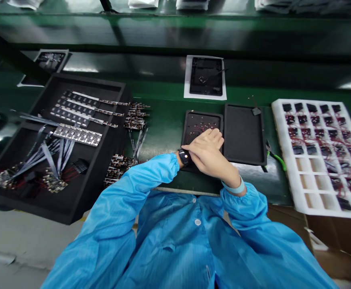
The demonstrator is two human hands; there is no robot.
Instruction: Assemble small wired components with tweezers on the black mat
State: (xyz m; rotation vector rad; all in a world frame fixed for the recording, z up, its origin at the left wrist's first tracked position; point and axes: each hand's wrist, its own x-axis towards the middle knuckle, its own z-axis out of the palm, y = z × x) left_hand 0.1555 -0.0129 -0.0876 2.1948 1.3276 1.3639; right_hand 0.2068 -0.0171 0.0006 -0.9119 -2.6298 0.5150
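Over a small black tray (190,120) with loose little parts and thin red wires, my two hands are crossed. My left hand (207,138) points up and to the right, its fingers stretched out and holding nothing; the right one partly covers it. A dark smartwatch (184,156) with a lit screen is on the left wrist. Across the back of the left hand lies my right hand (207,158), a stretched fingertip touching the watch's upper edge. Its other fingers are partly hidden. A pale blue wristband (235,186) circles the right wrist.
Left stands a large black bin (73,204) with circuit strips and ribbon cables; board stacks (136,116) sit beside it. A second black tray (243,134), green-handled pliers (276,156) and a white foam tray (284,160) of black wired parts are right. Behind lies a tablet housing (207,76).
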